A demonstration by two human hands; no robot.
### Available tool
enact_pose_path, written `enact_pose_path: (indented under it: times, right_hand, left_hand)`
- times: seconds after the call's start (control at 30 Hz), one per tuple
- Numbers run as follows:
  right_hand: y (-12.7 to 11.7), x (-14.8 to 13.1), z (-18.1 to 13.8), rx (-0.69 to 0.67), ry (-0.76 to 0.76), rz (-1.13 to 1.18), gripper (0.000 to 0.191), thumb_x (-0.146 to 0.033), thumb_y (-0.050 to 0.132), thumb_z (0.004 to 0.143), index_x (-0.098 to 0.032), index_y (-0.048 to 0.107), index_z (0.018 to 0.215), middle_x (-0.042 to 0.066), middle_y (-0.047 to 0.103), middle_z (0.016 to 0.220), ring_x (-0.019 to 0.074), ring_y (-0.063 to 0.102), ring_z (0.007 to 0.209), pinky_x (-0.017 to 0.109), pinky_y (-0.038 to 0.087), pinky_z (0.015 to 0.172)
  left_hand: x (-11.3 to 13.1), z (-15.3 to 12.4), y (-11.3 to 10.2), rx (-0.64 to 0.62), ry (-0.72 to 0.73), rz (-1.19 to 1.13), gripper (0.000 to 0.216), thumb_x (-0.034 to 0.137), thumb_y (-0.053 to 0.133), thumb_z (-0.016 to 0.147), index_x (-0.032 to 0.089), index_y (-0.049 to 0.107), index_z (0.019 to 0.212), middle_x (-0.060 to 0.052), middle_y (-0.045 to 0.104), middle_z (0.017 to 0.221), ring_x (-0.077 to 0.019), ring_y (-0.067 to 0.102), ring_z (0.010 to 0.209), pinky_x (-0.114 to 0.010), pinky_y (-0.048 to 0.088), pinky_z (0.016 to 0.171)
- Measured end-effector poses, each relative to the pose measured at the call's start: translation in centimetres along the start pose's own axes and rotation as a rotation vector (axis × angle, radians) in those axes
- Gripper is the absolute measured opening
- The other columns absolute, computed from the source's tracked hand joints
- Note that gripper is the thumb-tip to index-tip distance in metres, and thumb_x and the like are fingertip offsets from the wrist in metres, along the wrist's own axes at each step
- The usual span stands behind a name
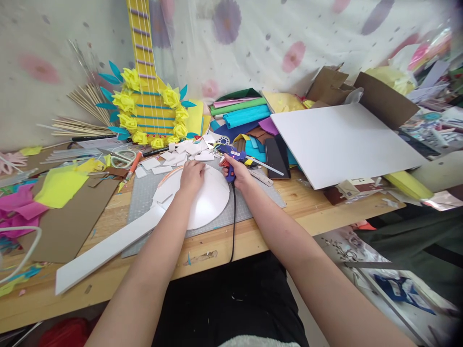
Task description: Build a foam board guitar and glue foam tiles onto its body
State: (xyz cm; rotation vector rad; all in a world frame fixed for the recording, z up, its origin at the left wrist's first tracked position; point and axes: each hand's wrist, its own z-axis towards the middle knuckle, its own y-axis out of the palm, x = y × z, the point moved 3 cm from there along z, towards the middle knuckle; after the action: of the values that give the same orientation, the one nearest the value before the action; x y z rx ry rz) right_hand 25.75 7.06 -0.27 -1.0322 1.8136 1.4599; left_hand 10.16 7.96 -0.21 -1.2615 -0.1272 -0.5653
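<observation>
A white foam-board shape with a round body [210, 205] and a long straight neck [108, 253] lies on the grey cutting mat [139, 197]. My left hand [193, 177] is at the far part of the round body, its fingers bent down and closed against the board near the edge; their tips are partly hidden. My right hand [237, 173] is wrapped round a blue hot glue gun [233, 153], just right of the round body. A clear glue stick [267, 166] sticks out of its back, and a black cord [233, 226] hangs over the table edge.
Several cut white foam pieces [177, 156] lie behind the board. A yellow paper-flower guitar [150, 111] stands at the back. A black phone [277, 156], large white board [343, 140] and paper rolls [246, 115] are to the right. Brown cardboard [79, 212] and an orange cutter [133, 165] lie left.
</observation>
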Motion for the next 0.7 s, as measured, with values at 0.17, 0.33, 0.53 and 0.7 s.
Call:
enact_pose_path:
  times: [0.17, 0.33, 0.53, 0.7]
  right_hand:
    - [-0.5, -0.9, -0.2, -0.019, -0.113, -0.151, 0.031, -0.041, 0.074, 0.07, -0.017, 0.056, 0.065, -0.001, 0.061, 0.063, 0.0034, 0.04, 0.043, 0.018, 0.034, 0.038]
    - [-0.4, -2.2, -1.2, -0.14, -0.216, -0.391, 0.037, -0.05, 0.074, 0.068, -0.016, 0.059, 0.061, 0.0, 0.058, 0.059, 0.0041, 0.041, 0.043, 0.018, 0.032, 0.038]
    - [0.4, -1.5, -1.9, -0.297, -0.26, -0.609, 0.042, -0.055, 0.069, 0.07, -0.017, 0.056, 0.056, 0.0, 0.056, 0.054, 0.0058, 0.04, 0.045, 0.02, 0.032, 0.041]
    - [0.4, -1.0, -1.8, -0.3, -0.284, -0.708, 0.041, -0.055, 0.066, 0.072, -0.018, 0.055, 0.059, -0.001, 0.055, 0.052, 0.0069, 0.041, 0.046, 0.021, 0.033, 0.044]
  left_hand:
    - [0.1, -0.2, -1.3, 0.171, -0.153, -0.217, 0.026, 0.023, 0.053, 0.083, 0.02, 0.065, 0.106, -0.012, 0.06, 0.111, -0.0278, 0.052, 0.111, -0.045, 0.043, 0.099]
    - [-1.3, -0.6, -1.7, 0.098, -0.558, -1.102, 0.024, 0.035, 0.047, 0.09, 0.017, 0.061, 0.097, -0.006, 0.064, 0.085, -0.0154, 0.062, 0.085, -0.03, 0.054, 0.08]
    - [-1.8, -1.7, -2.3, -0.097, -0.668, -1.486, 0.024, 0.039, 0.051, 0.09, 0.019, 0.058, 0.08, -0.005, 0.062, 0.074, -0.0129, 0.061, 0.072, -0.026, 0.056, 0.067]
    - [-1.0, -2.3, -2.5, -0.045, -0.802, -1.631, 0.029, 0.041, 0.052, 0.09, 0.018, 0.056, 0.073, -0.002, 0.057, 0.064, -0.0079, 0.055, 0.057, -0.018, 0.051, 0.053]
